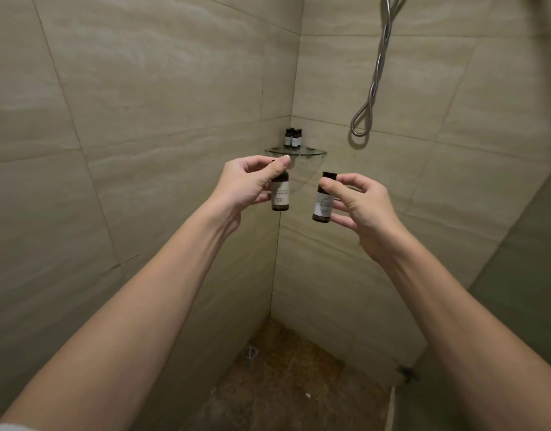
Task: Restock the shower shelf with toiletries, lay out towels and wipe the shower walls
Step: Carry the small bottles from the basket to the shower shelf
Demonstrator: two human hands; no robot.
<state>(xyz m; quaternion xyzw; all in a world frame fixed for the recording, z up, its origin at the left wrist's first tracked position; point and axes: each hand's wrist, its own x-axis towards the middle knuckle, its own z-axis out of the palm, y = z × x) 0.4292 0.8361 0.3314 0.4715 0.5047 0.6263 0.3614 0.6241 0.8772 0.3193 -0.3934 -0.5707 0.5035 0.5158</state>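
The left hand (249,185) pinches one bottle (280,194), its cap hidden behind the fingers; the right hand (361,206) pinches another bottle (323,200). At twelve o'clock, the glass shelf (311,151) carries more bottles (292,137), their labels unreadable.

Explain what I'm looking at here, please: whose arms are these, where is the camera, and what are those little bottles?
No machine here: these are a person's two bare arms, filmed by one wide-angle camera worn on their head, looking forward and down into a beige-tiled shower corner. The left hand pinches a small dark bottle with a pale label near its cap; the right hand holds a second matching bottle with its fingers. Ahead, a glass corner shelf already carries a few similar bottles. A metal shower hose hangs on the right wall, and a floor drain sits below.
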